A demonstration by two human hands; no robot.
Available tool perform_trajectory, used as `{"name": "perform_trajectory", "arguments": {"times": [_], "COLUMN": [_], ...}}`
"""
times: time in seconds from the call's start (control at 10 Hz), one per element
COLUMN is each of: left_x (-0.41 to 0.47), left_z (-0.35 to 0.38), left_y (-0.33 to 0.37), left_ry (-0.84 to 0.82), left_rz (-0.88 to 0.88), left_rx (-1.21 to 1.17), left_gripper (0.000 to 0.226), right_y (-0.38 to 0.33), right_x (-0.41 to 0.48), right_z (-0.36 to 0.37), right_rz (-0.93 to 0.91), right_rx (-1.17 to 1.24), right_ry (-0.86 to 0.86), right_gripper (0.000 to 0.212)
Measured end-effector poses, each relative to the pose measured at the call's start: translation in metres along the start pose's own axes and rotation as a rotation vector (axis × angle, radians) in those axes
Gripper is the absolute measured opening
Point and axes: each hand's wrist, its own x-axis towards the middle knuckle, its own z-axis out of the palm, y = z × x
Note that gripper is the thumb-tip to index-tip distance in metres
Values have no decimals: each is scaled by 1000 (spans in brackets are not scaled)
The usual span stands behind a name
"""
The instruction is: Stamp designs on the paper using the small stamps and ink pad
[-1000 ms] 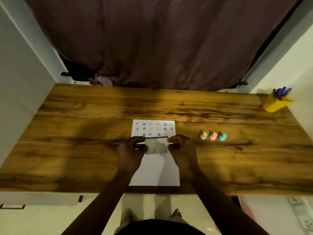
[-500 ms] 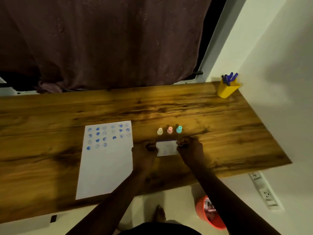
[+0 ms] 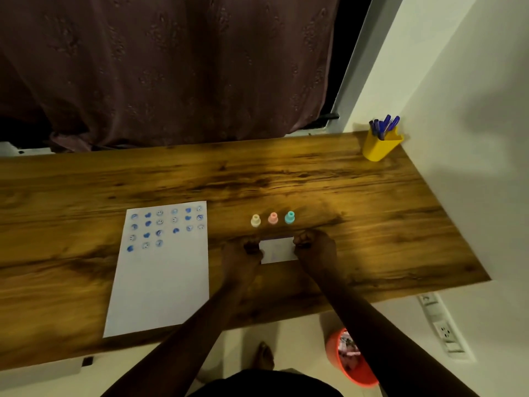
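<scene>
A white paper sheet [image 3: 160, 282] lies on the wooden table [image 3: 286, 181], its top part filled with several blue stamped marks. To its right three small stamps stand in a row: a cream stamp [image 3: 255, 220], a pink stamp [image 3: 273, 218] and a teal stamp [image 3: 289, 217]. Just in front of them is the white rectangular ink pad [image 3: 278, 250], lid shut as far as I can tell. My left hand [image 3: 243, 255] pinches its left end and my right hand [image 3: 315, 249] pinches its right end.
A yellow holder [image 3: 379, 149] with several blue pens stands at the table's far right corner against the wall. A dark curtain hangs behind the table. On the floor to the right are a red bin [image 3: 352, 359] and a power strip [image 3: 442, 328].
Both hands have carried the ink pad from over the paper to the right, down in front of the three stamps. My view has swung right with it.
</scene>
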Motion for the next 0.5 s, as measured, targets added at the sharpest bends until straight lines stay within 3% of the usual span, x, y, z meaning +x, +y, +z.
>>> {"name": "perform_trajectory", "arguments": {"times": [0.2, 0.5], "left_x": [-7, 17], "left_z": [-28, -132], "left_y": [14, 36], "left_ry": [20, 323], "left_rz": [67, 291], "left_rx": [63, -36], "left_gripper": [28, 27], "right_y": [2, -58], "right_x": [3, 11], "right_z": [-1, -21], "right_rz": [15, -278], "right_rx": [-22, 179], "right_ry": [-13, 137], "right_gripper": [11, 14]}}
